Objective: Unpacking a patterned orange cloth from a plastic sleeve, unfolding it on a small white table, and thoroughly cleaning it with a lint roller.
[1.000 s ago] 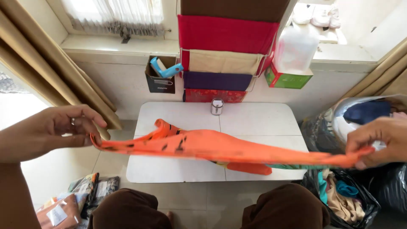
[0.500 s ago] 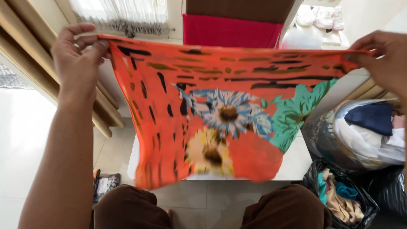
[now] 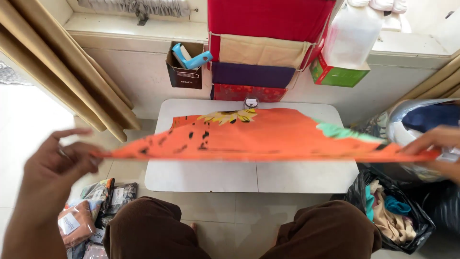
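Now your left hand (image 3: 52, 165) pinches one corner of the orange floral scarf (image 3: 258, 136), your right hand (image 3: 438, 146) grasps the opposite corner; cloth stretched flat, just above the white tabletop (image 3: 249, 177), small jar (image 3: 250, 102) behind.

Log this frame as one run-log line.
left hand: pinching orange floral cloth corner | right hand: pinching opposite corner | cloth: stretched flat over white table

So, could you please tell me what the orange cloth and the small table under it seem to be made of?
The orange cloth looks like thin, light woven fabric with a matte printed floral pattern; it stretches flat between the left hand and right hand. The small table seems smooth, white, faintly glossy, perhaps plastic or laminate.
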